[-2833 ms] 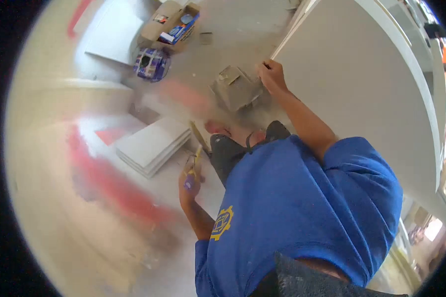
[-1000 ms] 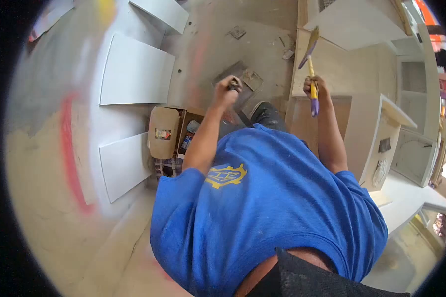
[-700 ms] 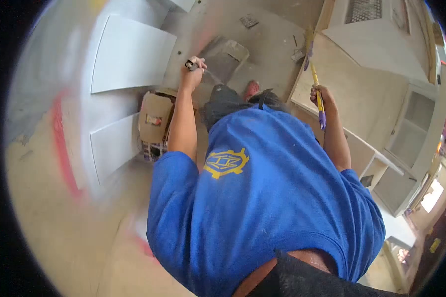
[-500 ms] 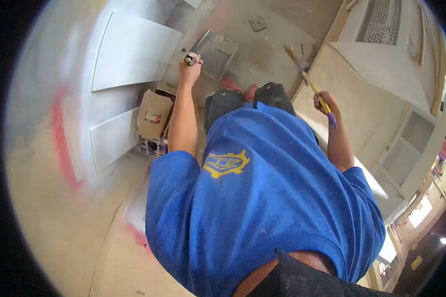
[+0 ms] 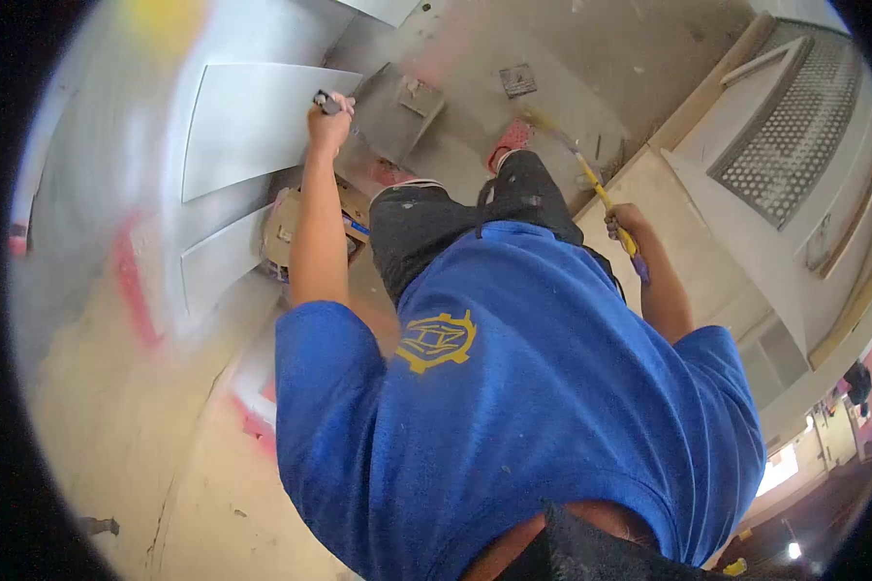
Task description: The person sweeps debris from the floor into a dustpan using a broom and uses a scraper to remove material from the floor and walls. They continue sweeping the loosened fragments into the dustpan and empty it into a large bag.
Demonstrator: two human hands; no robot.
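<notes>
My left hand [image 5: 329, 128] is closed round the dark handle end [image 5: 327, 101] of what looks like a grey long-handled dustpan [image 5: 383, 124]. The pan is lower down, beyond my hand, with a pale squarish piece [image 5: 419, 98] at its far side; the link between handle and pan is partly hidden. My right hand [image 5: 627, 221] grips a broom [image 5: 591, 177] by its yellow handle, whose purple end points back along my forearm. The broom's yellowish head [image 5: 541, 118] is blurred and close to the floor by my right shoe [image 5: 511, 143].
White panels [image 5: 257, 126] stand on my left, above an open cardboard box [image 5: 281, 232]. A square drain cover [image 5: 517, 80] lies in the dusty floor ahead. Along my right runs a pale cabinet-like structure [image 5: 693, 228] with a perforated metal panel [image 5: 794, 126].
My left hand has moved left with the dustpan. The broom head has shifted slightly left and down in view. My feet stand further apart, and the view has turned somewhat.
</notes>
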